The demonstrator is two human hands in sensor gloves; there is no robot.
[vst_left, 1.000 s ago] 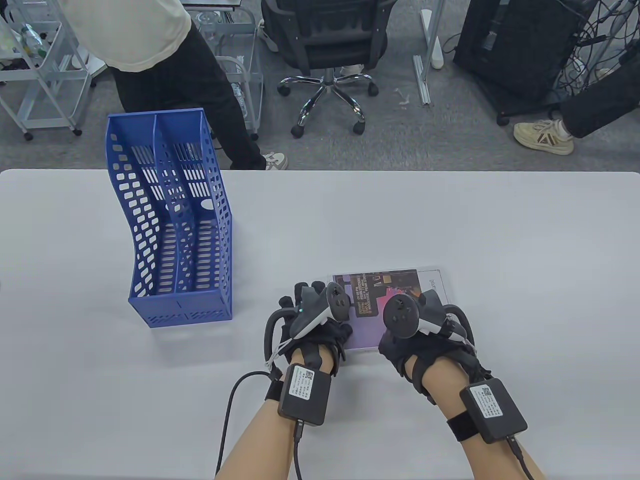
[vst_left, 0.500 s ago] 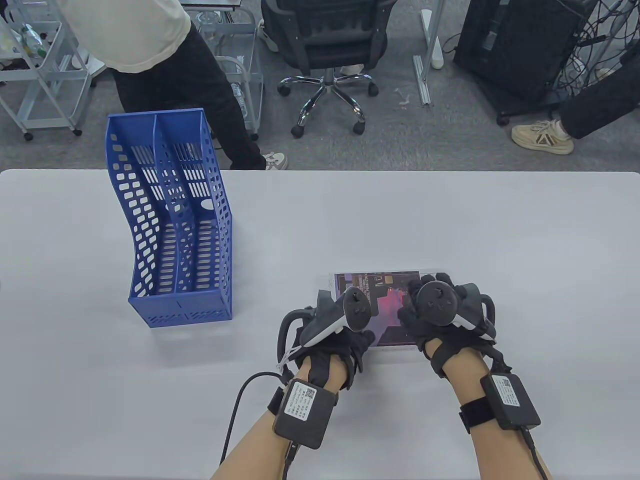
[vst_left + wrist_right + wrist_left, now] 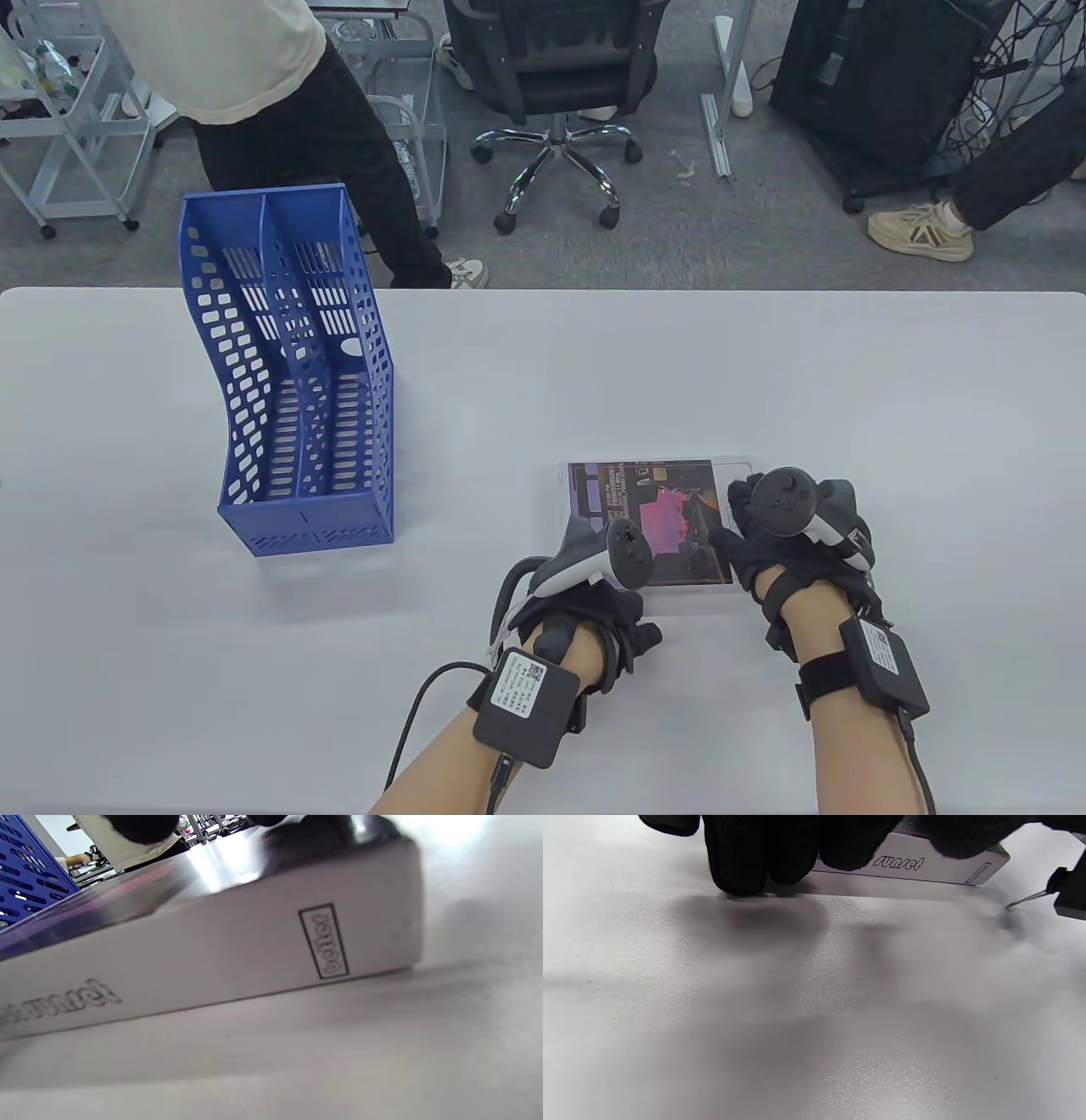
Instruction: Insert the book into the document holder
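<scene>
The book, with a dark purple cover and a white spine, lies flat on the table near the front. My left hand is at its near left corner. In the left wrist view its fingertips touch the table right against the spine. My right hand rests on the right part of the cover. In the right wrist view its fingers lie on top of the book, with nothing under it. The blue two-slot document holder stands empty at the left, well apart from both hands.
The grey table runs to its far edge just behind the holder. Beyond it are an office chair, a standing person and a cart. The holder also shows in the right wrist view.
Both hands have slid to the right. The right hand went from the middle of the cover to its right end. The left hand drew back to the near left corner. The book has stayed put.
</scene>
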